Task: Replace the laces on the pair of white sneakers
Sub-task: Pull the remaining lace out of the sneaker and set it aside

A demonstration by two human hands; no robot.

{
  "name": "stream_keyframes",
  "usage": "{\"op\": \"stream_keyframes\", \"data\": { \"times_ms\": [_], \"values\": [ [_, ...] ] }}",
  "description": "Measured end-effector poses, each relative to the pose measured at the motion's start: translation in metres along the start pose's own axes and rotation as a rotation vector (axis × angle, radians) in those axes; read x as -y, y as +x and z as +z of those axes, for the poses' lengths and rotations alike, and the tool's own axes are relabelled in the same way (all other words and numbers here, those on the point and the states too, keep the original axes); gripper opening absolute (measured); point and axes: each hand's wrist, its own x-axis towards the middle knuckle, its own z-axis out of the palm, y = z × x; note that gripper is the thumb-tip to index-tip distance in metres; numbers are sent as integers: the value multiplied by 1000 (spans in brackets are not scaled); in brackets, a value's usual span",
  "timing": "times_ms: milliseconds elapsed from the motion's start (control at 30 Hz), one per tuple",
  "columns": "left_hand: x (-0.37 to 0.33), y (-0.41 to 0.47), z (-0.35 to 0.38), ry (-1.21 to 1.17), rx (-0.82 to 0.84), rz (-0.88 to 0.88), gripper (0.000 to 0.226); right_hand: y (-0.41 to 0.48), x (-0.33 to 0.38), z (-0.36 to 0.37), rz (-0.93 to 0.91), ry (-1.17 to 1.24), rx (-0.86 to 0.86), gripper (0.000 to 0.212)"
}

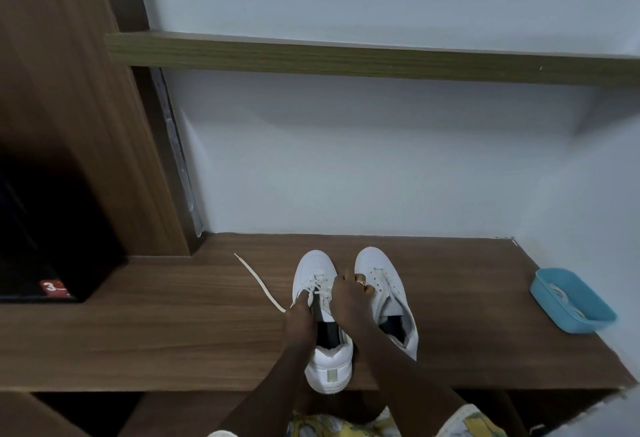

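Pair of white low-top sneakers side by side on long brown wood-grain desktop (138, 339), toes toward pale wall (346, 166), heels toward the person. Left white sneaker (329, 364) nearer the front edge, heel overhanging it slightly; right white sneaker (381, 267) just beside it, set a little further back, tongue open, rows of eyelet holes visible. Cream flat shoelace (258, 280) threaded through lower eyelets of left sneaker, crossing over the tongue, free end trailing out left across the desktop, lying slack and gently curved. Left hand (299, 319) at outer side of left sneaker, fingers curled, pinching the shoelace where the trailing end leaves the shoe. Right hand (349, 301) over the gap between both shoes, ring on one finger, fingers curled tight at the lace crossings of the left sneaker; exact pinch point hidden behind knuckles. Both forearms reaching in from bottom centre, yellow-patterned garment (467, 422) at bottom edge. Light blue rectangular plastic tray (550, 298) well apart at far right of desktop, white strands inside, too small to identify. Olive-brown wooden shelf (346, 55) mounted on wall above. Dark cabinet opening (52, 228) at left, red sticker (53, 287) with a "3" on its lower edge.
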Motion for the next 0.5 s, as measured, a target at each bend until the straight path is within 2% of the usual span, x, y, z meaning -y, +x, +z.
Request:
{"op": "stream_keyframes", "data": {
  "times_ms": [167,400,500],
  "values": [
    [0,0,0,49,-5,37,28,-2,-10,6,-9,85,-2,25],
    [-2,-3,-1,-84,-8,32,25,-2,-2,-3,-62,-43,-36,32],
    [0,0,1,-77,19,9,23,-4,-8,-9,11,-52,-101,30]
  ]
}}
